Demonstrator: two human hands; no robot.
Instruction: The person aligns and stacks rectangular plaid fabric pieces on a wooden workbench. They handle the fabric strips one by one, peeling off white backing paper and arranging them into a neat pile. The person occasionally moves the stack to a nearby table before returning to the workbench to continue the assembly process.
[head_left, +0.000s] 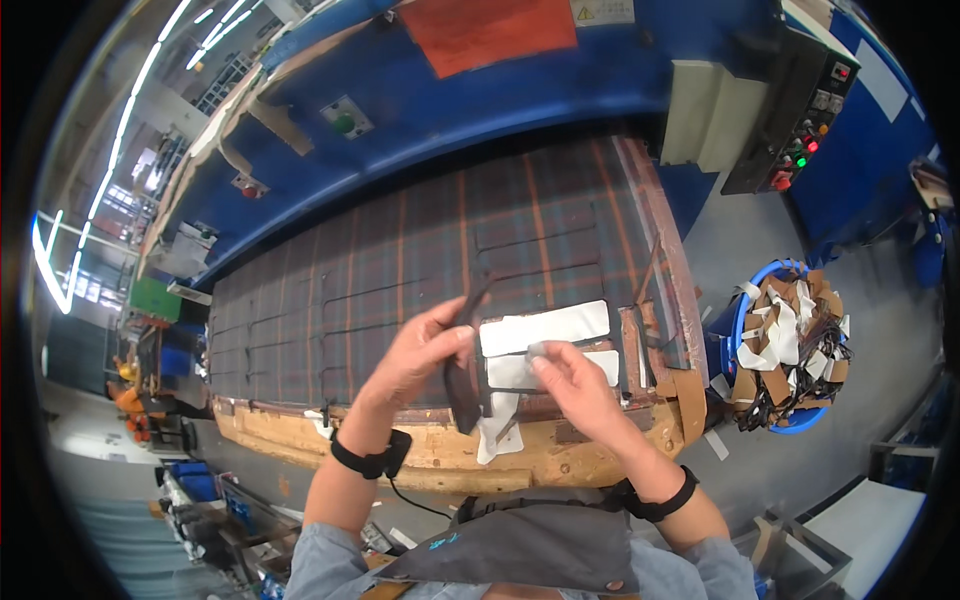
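My left hand (425, 350) is closed on a dark strip of sheet material (461, 390), which hangs on edge over the front of the plaid-covered table (380, 240). To its right, two white pieces with rounded corners lie one behind the other: a far white piece (550, 327) and a near white piece (512, 372). My right hand (578, 388) hovers over the near one, thumb and fingertips pinched together between the two. What the pinch holds, if anything, cannot be made out. Below them, a crumpled white scrap (497, 430) hangs over the wooden front edge.
A big blue machine (480, 110) rises behind the table, with a control box (795, 125) of lit buttons at right. A blue bin (741, 325) heaped with brown and white offcuts stands on the floor to the right. Cut lines and narrow strips mark the plaid surface.
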